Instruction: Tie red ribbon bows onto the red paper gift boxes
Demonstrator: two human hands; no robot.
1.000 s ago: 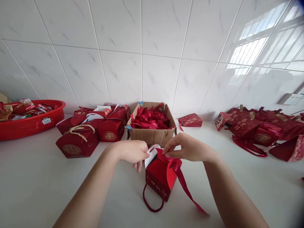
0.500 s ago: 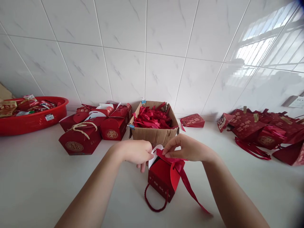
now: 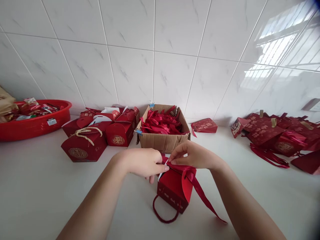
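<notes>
A small red gift box (image 3: 173,188) stands on the white counter (image 3: 37,186) in front of me, its red cord handle (image 3: 163,216) hanging toward me. My left hand (image 3: 142,162) is closed, pinching the box's top flap from the left. My right hand (image 3: 192,155) is closed too, pinching the red ribbon (image 3: 201,193) at the top of the box. The ribbon's loose tail trails down to the right across the counter. Both hands meet just above the box's top.
A cardboard box (image 3: 163,140) full of red ribbons sits just behind my hands. Several assembled red boxes (image 3: 85,146) stand at left, near a red basin (image 3: 35,123) of packets. Flat red boxes (image 3: 272,136) pile up at right. Tiled wall behind.
My left hand has closed in on the box's top, covering the white flap that stood up before. The view has shifted a little; the box stays put.
</notes>
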